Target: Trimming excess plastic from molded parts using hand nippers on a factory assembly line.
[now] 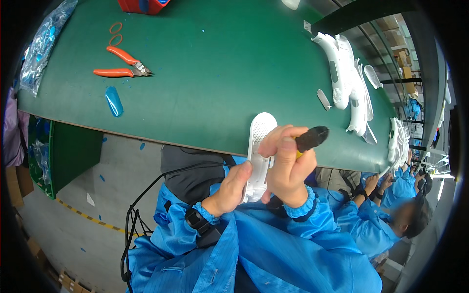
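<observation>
My left hand (pixel 229 188) is closed on the lower left edge of a long white plastic shell (pixel 260 128), held upright at the table's near edge. The shell has a rounded upper end with a patch of small holes, and its hollow side shows. Against the shell's right side, my right hand (pixel 290 163) is closed round a black-and-yellow hand tool (pixel 312 138). The tool's black end points up and right, away from the shell; its other end is hidden by my fingers and its exact kind is unclear.
Orange-handled side cutters (pixel 124 66), orange rings (pixel 116 34) and a blue plastic piece (pixel 114 101) lie at left on the green table (pixel 210 93). White curved housings (pixel 342 68) are piled at right, beside a small oval part (pixel 323 99). Co-workers (pixel 376 219) sit along the right.
</observation>
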{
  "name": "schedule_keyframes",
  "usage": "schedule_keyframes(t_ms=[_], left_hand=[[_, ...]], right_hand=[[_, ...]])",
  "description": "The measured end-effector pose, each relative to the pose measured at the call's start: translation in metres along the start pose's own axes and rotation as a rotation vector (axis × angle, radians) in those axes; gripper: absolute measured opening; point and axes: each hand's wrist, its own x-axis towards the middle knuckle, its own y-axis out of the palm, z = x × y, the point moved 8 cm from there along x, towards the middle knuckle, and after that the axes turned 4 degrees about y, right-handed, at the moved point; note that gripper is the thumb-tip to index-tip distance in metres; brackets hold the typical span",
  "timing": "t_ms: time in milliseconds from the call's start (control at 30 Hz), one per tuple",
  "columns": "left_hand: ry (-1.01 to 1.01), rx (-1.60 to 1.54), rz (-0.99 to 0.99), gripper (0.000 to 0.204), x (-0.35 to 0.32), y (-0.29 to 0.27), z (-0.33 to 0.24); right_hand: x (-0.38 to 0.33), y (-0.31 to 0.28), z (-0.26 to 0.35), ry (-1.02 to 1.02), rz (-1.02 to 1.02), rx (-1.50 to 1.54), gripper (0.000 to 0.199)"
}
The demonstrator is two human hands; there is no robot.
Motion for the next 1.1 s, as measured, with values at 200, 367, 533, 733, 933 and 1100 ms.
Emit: schedule_keyframes(t_ms=[200, 367, 533, 733, 933, 1100], left_hand=[[-0.058, 0.178, 0.075, 0.061, -0.014, 0.002, -0.002], [-0.023, 0.561, 0.007, 0.036, -0.037, 0.000, -0.010], [0.064, 0.538, -0.123, 0.030, -0.023, -0.004, -0.015], [0.167, 0.588, -0.327, 0.023, -0.012, -0.014, -0.022], [0.185, 0.662, -0.376, 0.019, -0.012, -0.015, -0.024], [0.181, 0.685, -0.393, 0.018, -0.011, -0.014, -0.026]], right_hand=[[0.014, -0.007, -0.020, 0.177, -0.138, 0.245, 0.016], [0.016, -0.009, -0.033, 0.219, -0.140, 0.391, 0.022], [0.033, -0.019, -0.019, 0.194, -0.182, 0.536, 0.025], [0.027, -0.002, -0.009, 0.176, 0.067, 0.493, 0.027], [0.013, 0.008, -0.015, 0.220, 0.129, 0.533, 0.026], [0.013, 0.008, -0.022, 0.236, 0.109, 0.573, 0.025]])
